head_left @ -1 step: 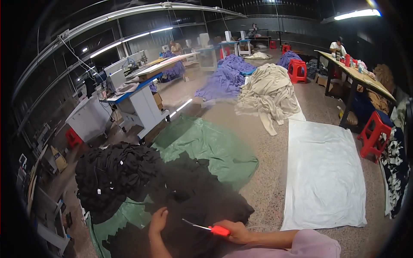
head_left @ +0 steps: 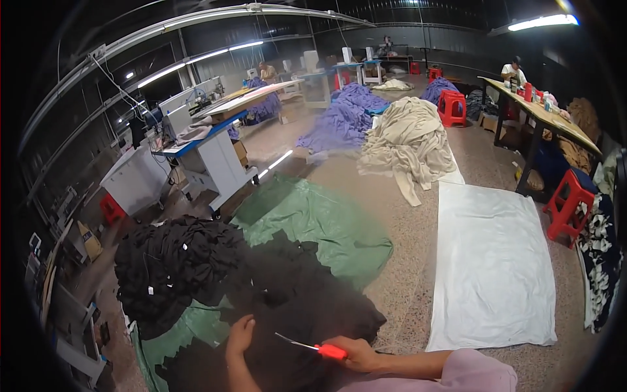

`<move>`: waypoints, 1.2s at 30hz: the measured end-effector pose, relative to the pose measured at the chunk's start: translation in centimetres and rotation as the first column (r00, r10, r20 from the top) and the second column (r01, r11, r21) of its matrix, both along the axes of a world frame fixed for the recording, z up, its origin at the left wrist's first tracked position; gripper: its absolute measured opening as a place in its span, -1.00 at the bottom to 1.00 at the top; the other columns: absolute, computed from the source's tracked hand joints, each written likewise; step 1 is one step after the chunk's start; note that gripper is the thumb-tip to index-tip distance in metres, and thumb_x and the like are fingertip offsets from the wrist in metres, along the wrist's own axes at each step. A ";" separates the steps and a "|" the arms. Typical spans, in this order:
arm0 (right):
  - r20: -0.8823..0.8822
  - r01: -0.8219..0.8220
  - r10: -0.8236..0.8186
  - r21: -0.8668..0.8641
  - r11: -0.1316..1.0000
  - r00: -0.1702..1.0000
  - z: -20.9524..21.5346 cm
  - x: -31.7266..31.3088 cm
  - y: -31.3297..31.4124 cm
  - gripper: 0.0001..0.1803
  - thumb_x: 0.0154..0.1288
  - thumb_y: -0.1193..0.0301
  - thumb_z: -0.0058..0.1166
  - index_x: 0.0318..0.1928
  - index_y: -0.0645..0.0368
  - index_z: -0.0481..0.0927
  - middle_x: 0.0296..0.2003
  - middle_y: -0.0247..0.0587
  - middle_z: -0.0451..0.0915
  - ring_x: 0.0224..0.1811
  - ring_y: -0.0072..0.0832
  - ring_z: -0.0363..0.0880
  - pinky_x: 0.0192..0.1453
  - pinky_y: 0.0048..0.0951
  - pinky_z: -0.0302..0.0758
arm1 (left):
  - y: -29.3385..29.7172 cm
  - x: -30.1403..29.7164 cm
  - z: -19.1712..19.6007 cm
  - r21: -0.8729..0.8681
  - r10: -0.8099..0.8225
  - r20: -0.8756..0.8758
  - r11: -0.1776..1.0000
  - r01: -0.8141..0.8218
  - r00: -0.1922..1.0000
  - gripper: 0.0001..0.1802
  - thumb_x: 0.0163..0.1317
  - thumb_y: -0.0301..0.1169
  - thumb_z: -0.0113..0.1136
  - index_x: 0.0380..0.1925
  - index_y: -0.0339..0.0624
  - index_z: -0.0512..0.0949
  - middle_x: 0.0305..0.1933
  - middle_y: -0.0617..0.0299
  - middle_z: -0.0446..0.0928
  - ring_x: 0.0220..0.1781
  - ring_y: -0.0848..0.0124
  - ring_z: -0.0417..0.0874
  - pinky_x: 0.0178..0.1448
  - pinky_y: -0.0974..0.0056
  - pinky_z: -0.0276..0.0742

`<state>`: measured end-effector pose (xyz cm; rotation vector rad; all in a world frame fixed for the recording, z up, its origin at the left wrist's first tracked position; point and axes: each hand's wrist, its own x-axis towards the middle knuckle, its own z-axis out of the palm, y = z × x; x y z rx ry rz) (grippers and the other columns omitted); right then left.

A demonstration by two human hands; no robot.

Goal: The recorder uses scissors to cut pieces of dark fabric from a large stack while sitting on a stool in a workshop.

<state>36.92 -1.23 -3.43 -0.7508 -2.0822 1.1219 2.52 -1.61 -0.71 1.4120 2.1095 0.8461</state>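
My right hand [head_left: 356,355] is closed round the red handle of a red-handled tool [head_left: 332,351] with a long, slim metal blade. The blade reaches left over dark cloth, and its kind is not clear. To its left, my left hand [head_left: 240,336] has its fingers bent together on the black garment [head_left: 287,333], seemingly pinching it; the fingertips are partly lost against the dark fabric. Beneath both hands spreads this heap of black garments, blurred in places. A second black pile [head_left: 176,268] with small white tags lies beyond my left hand.
Green sheeting [head_left: 313,222] lies under the black piles. On the right is a white sheet [head_left: 493,268] on the floor. Ahead are beige [head_left: 411,134] and purple [head_left: 343,117] cloth heaps, a red stool [head_left: 568,206], a sewing table [head_left: 209,157] and two people farther off.
The red-handled tool has shifted very slightly left in my right hand. My left hand and the cloth look the same.
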 end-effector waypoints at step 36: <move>-0.150 0.253 -0.212 0.355 0.900 0.966 -2.7 1.3 6.3 -0.56 0.28 0.26 0.18 0.15 0.00 0.48 -0.04 -0.21 0.59 -0.05 -0.16 0.65 -0.14 -0.19 0.63 | 2.0 -2.7 0.4 -0.182 -0.110 -0.086 0.979 0.093 0.990 -0.47 0.46 -0.12 -0.04 0.21 -0.33 0.47 0.28 -0.12 0.48 0.35 0.02 0.43 0.39 0.13 0.29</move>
